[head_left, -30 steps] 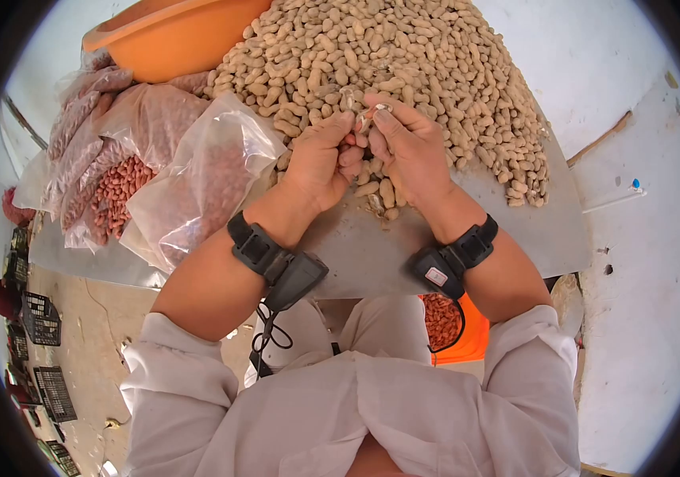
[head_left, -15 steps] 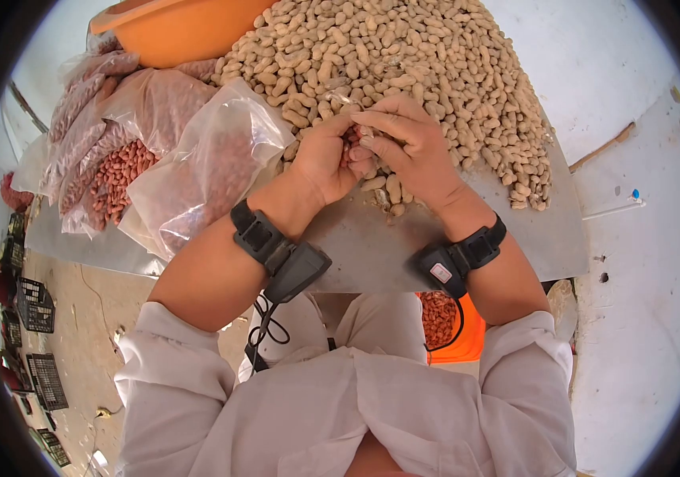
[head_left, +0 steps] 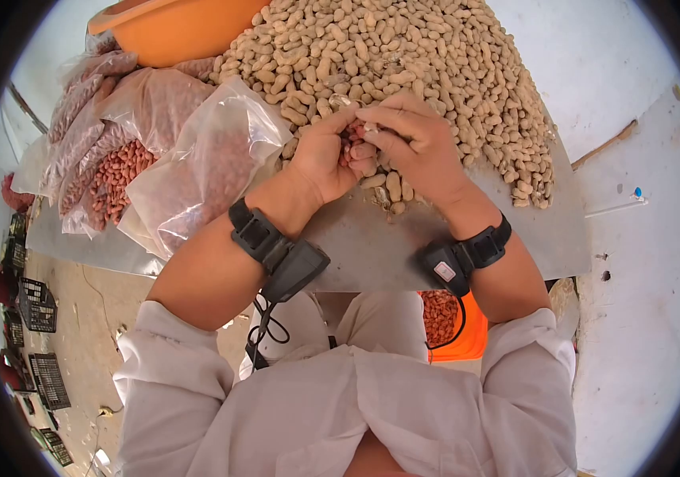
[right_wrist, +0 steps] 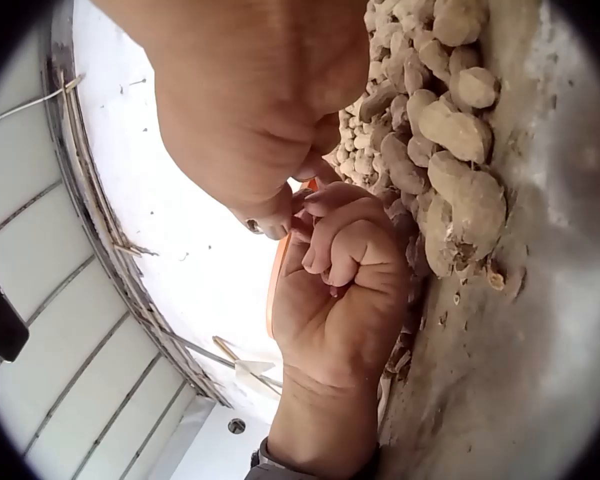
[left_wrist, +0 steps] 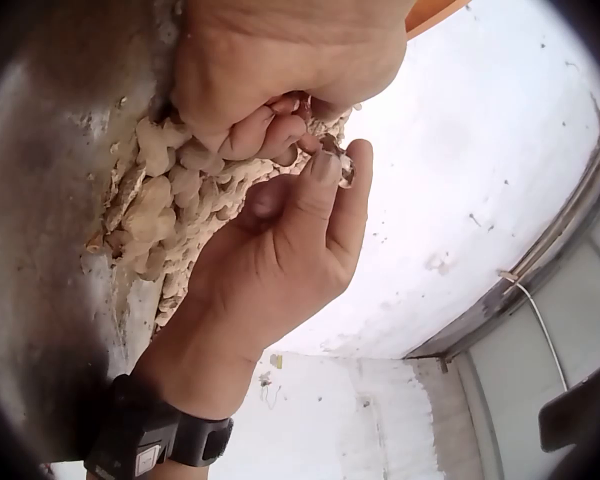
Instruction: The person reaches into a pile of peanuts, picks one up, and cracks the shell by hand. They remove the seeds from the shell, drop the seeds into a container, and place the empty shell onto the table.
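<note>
My left hand (head_left: 322, 165) is cupped with its fingers curled round several red peanut kernels (head_left: 350, 143). Close against its fingertips, my right hand (head_left: 423, 147) pinches a small pale bit of peanut shell (left_wrist: 347, 172) between thumb and forefinger. In the right wrist view the left hand (right_wrist: 345, 270) shows its curled fingers, and the right hand's back covers much of the work. Both hands are over the near edge of a large heap of unshelled peanuts (head_left: 403, 48). A few loose peanuts (head_left: 394, 187) lie just below the fingers on the metal table (head_left: 364, 254).
Clear plastic bags of red kernels (head_left: 197, 175) lie to the left, one showing bare kernels (head_left: 121, 179). An orange basin (head_left: 181, 32) stands behind them. Under the table's front edge is an orange container (head_left: 471, 334) with red kernels. Black crates (head_left: 36, 306) stand on the floor at left.
The right hand has closed in over the left fingers, and its thumb and forefinger have shifted. More red kernels show in the left hand. The bags and heap lie as before.
</note>
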`<state>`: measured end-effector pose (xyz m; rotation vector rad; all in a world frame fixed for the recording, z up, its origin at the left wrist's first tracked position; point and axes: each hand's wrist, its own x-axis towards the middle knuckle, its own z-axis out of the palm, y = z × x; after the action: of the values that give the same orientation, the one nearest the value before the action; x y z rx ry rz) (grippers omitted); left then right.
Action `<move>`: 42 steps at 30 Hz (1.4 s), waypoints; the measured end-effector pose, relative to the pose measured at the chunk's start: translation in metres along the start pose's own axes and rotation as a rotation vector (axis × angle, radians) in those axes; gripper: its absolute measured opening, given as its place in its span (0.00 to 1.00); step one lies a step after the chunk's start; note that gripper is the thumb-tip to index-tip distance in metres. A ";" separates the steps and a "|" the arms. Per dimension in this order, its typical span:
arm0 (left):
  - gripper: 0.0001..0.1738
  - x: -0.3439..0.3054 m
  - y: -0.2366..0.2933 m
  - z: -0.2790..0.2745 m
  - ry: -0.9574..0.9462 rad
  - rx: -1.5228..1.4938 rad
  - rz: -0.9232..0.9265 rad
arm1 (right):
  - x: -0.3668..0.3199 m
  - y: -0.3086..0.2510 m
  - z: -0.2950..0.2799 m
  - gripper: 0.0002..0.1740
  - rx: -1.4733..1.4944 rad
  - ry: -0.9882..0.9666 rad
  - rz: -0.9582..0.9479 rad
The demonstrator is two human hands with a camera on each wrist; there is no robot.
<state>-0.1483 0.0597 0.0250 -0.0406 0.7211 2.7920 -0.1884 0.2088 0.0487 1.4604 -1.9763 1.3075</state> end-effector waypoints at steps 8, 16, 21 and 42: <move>0.16 0.001 0.000 -0.001 0.030 0.001 -0.004 | 0.000 0.005 -0.006 0.13 0.160 0.000 0.205; 0.19 0.000 0.001 0.002 0.024 -0.006 -0.023 | 0.002 -0.007 -0.011 0.12 0.490 0.089 0.497; 0.19 0.001 0.001 -0.003 -0.038 -0.020 -0.035 | 0.000 0.003 -0.009 0.12 0.641 0.171 0.536; 0.15 -0.001 0.017 0.000 0.055 0.079 0.348 | 0.006 0.010 -0.016 0.10 -0.024 -0.026 0.442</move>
<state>-0.1518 0.0451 0.0327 0.0263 0.9314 3.0966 -0.2031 0.2190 0.0562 1.0662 -2.4154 1.4299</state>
